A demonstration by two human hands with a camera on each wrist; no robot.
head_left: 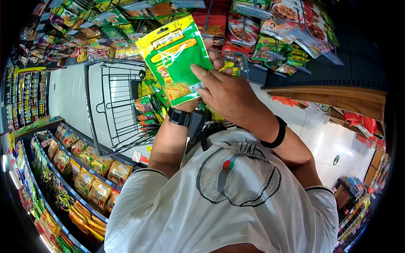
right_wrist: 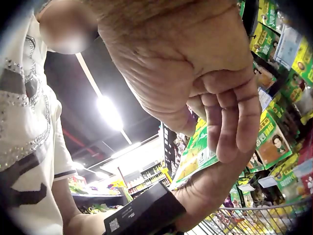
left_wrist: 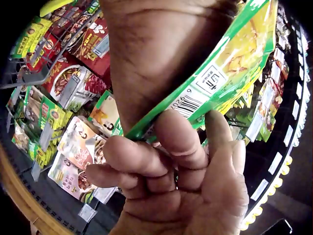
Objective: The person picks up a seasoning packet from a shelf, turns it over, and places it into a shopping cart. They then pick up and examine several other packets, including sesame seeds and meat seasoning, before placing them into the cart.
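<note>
both hands' fingers (left_wrist: 181, 142) around the green packet's (head_left: 177, 59) lower edge

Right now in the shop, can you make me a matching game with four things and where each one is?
Things:
1. green and yellow plastic packet
2. black wristwatch
3. thin black wristband
4. wire shopping trolley

Places:
A. on the right wrist
B. below the raised hands, on the pale floor
C. held up in both hands
D. on the left wrist

Pairs: 1-C, 2-D, 3-A, 4-B
</note>
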